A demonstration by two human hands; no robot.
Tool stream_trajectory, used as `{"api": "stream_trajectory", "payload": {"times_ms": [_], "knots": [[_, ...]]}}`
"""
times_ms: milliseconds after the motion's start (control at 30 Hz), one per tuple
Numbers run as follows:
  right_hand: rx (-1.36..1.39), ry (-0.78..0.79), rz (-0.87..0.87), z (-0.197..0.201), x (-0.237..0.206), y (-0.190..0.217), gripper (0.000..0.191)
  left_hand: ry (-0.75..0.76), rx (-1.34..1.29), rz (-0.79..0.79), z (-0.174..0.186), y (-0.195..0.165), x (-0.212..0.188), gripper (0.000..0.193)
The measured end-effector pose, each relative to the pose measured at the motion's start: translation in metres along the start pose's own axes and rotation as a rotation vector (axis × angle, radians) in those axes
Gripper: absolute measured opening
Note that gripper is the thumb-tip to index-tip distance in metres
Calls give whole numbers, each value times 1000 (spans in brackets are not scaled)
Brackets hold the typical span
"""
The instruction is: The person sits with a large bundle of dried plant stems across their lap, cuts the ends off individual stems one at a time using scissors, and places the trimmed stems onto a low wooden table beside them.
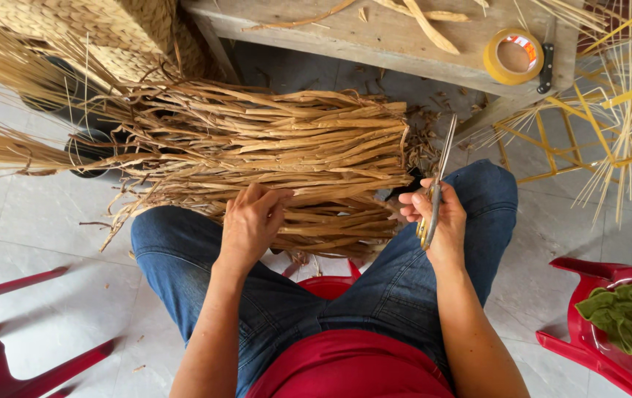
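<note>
Head camera, looking straight down — close

A bundle of dried stalks (279,155) lies across the lap, before a bench (375,44) bearing a tape roll (513,56).

The person wears a red top (350,366) and blue denim jeans (272,295) with visible seams, while both forearms are bare, with no sleeves, watch or rings showing.
</note>
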State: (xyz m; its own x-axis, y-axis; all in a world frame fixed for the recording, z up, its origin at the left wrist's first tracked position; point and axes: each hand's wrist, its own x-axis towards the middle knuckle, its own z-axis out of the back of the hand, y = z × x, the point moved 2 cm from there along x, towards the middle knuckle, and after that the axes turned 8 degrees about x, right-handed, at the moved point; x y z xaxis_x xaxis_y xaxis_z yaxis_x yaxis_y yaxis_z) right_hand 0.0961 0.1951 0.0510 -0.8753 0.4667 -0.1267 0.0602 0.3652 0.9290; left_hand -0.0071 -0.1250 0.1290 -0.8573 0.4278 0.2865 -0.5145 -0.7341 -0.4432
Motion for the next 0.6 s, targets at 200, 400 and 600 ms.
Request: {"api": "stream_trajectory", "payload": {"times_ms": [200, 400, 600], "knots": [[76, -14, 68, -10, -9, 12, 30, -23, -314, 183, 31, -20, 4, 25], [221, 51, 172, -27, -11, 42, 36, -85, -445, 146, 39, -42, 6, 32], [345, 108, 311, -48, 4, 67, 41, -75, -429, 73, 31, -47, 4, 26]]}}
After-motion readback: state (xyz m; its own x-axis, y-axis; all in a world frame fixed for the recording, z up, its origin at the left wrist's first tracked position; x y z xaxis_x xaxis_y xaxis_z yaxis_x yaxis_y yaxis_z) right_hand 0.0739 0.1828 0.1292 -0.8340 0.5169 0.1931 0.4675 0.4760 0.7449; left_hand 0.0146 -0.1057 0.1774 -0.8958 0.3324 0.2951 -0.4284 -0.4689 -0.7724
